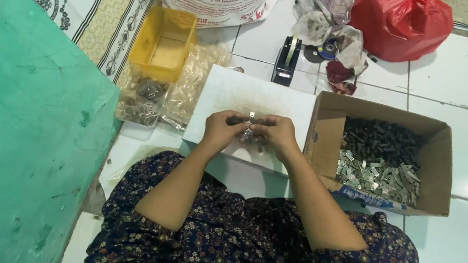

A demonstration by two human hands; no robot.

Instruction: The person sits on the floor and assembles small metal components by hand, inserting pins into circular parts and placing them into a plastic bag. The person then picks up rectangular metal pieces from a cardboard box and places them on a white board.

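A small metal clip (pixel 251 119) is pinched between the left hand (pixel 223 128) and right hand (pixel 275 132), brought together over a white board (pixel 234 93). A cardboard box (pixel 326 135) of metal pieces (pixel 378 170) is set at 3 o'clock; a yellow tray (pixel 163 42) at 10 o'clock.

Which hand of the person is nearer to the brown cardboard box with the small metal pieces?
The right hand is nearer: it is just beside the cardboard box, close to its near wall. The left hand is farther away, on the other side of the right hand.
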